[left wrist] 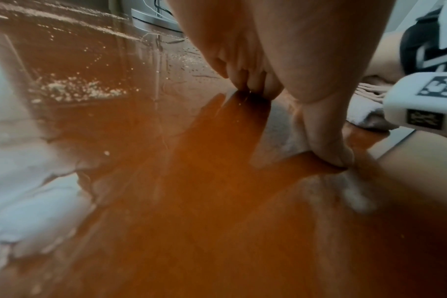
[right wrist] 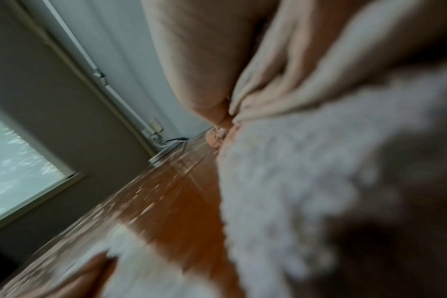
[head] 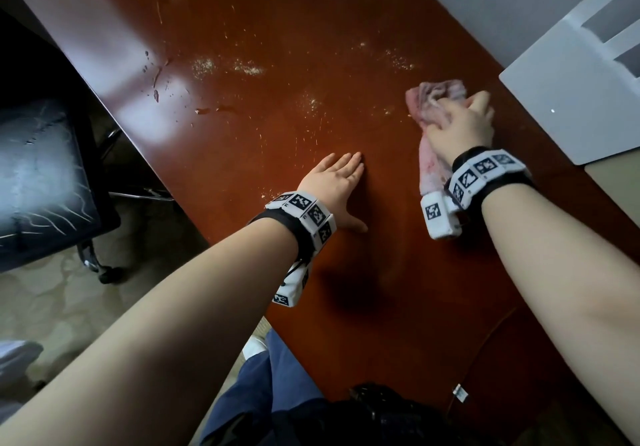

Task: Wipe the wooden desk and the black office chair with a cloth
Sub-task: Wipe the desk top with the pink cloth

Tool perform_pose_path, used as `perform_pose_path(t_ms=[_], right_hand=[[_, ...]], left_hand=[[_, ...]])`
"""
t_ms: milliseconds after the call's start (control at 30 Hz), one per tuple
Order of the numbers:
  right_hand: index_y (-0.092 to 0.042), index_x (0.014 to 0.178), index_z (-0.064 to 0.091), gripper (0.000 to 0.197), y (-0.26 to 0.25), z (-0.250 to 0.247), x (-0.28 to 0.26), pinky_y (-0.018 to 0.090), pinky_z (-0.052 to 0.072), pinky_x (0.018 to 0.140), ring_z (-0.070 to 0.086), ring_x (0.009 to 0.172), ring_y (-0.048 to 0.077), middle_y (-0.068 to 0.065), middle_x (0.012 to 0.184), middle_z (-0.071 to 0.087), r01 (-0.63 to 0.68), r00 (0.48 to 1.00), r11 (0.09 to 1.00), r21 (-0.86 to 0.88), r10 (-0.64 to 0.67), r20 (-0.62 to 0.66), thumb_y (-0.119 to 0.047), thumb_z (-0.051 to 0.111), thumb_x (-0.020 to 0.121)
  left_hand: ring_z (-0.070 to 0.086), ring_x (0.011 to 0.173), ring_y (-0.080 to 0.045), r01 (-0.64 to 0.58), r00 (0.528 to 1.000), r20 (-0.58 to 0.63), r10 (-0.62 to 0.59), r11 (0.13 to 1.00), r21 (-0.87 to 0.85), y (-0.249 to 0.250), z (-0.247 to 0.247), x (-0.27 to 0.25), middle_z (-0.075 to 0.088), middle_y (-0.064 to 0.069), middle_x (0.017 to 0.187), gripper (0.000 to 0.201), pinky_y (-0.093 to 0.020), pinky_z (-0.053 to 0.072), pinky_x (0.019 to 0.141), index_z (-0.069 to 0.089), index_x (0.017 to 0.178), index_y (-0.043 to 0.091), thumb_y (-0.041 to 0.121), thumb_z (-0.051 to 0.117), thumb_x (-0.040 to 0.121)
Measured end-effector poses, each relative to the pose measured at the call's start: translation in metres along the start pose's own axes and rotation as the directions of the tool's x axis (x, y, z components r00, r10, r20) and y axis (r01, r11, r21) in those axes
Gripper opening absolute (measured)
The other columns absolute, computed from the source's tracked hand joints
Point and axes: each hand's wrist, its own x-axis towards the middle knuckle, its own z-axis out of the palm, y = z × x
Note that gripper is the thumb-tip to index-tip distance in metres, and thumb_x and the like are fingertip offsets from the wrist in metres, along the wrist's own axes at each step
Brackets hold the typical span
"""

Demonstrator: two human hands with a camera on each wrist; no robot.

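- Cloth (head: 437, 116): pink and fluffy, bunched into folds, lying on the reddish-brown wooden surface (head: 277, 65) toward its right side, with one end trailing back under the right wrist.
- Right hand (head: 462, 126) presses down on the cloth with its fingers curled over the bunched part; in the right wrist view the cloth (right wrist: 306, 161) fills most of the frame as a pale blur.
- Left hand (head: 334, 187) lies flat on the surface, well apart from the cloth, fingers straight and close together, thumb spread to the side; the left wrist view shows its fingertips (left wrist: 258, 88) touching the wood and holding nothing.
- Surface is glossy, with pale crumb-like specks (head: 242, 66) scattered across the middle and far part, and some wet droplets (head: 157, 78) near the left edge.
- Black chair (head: 41, 175) stands off the left edge of the surface, its seat cracked and worn; it is cut off by the frame.
- White flat object (head: 568, 99) sits at the right edge, just beside the right hand; what it is cannot be told.
- Right wrist view is blurred, so the finger grip is hard to make out there.
- Open wood lies between the two hands and ahead of the left hand, up to the specks.
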Motion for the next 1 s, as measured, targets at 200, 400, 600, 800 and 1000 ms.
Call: perform_pose_path(t_ms=[200,400,600,800,1000], right_hand=[[-0.023,0.122,0.061,0.044,-0.003,0.012,-0.059,0.042,0.042,0.089,0.039,0.109,0.033,0.013,0.122,0.038,0.319,0.941,0.947,-0.031,-0.313,0.13,-0.021,0.064,0.079],[-0.026,0.127,0.059,0.048,0.004,0.011,-0.06,0.04,0.038,0.088,0.041,0.106,0.03,0.011,0.118,0.041,0.437,0.889,0.896,-0.078,-0.417,0.191,-0.019,0.065,0.079],[-0.025,0.127,0.057,0.045,0.001,0.007,-0.027,0.044,0.036,0.093,0.041,0.111,0.035,0.015,0.124,0.041,0.333,0.942,0.935,-0.124,-0.325,0.08,-0.021,0.062,0.083],[-0.022,0.132,0.051,0.044,0.0,-0.005,0.036,0.046,0.034,0.099,0.041,0.119,0.037,0.017,0.132,0.046,0.119,0.989,0.983,-0.142,-0.131,-0.075,-0.026,0.059,0.089],[-0.008,0.125,0.053,0.042,-0.008,-0.013,0.09,0.043,0.037,0.097,0.047,0.118,0.041,0.023,0.125,0.055,-0.074,0.978,0.993,-0.086,0.056,-0.201,-0.024,0.062,0.088]], left_hand=[[-0.004,0.147,-0.015,-0.002,1.0,-0.005,0.002,1.0,-0.021,0.0,-0.001,-0.003,-0.007,-0.003,0.159,0.115,-0.032,-0.008,0.116,-0.001,0.152,0.011,0.074,0.056,0.073],[-0.002,0.147,-0.014,-0.043,0.999,-0.008,0.043,0.999,-0.032,-0.009,-0.001,-0.002,-0.002,-0.002,0.16,0.111,-0.033,-0.008,0.116,0.001,0.152,0.013,0.075,0.052,0.075],[0.0,0.146,-0.01,-0.074,0.997,-0.031,0.072,0.996,-0.046,-0.017,-0.002,-0.001,-0.001,0.003,0.16,0.102,-0.034,-0.005,0.118,0.007,0.152,0.018,0.073,0.049,0.078],[0.0,0.146,-0.008,-0.089,0.995,-0.047,0.086,0.994,-0.069,-0.02,0.001,0.002,-0.001,0.004,0.16,0.099,-0.034,-0.007,0.118,0.009,0.152,0.02,0.071,0.05,0.079],[0.003,0.145,-0.005,-0.118,0.991,-0.066,0.112,0.988,-0.095,-0.029,0.001,0.006,0.004,0.008,0.159,0.089,-0.034,-0.007,0.117,0.013,0.152,0.023,0.066,0.05,0.083]])
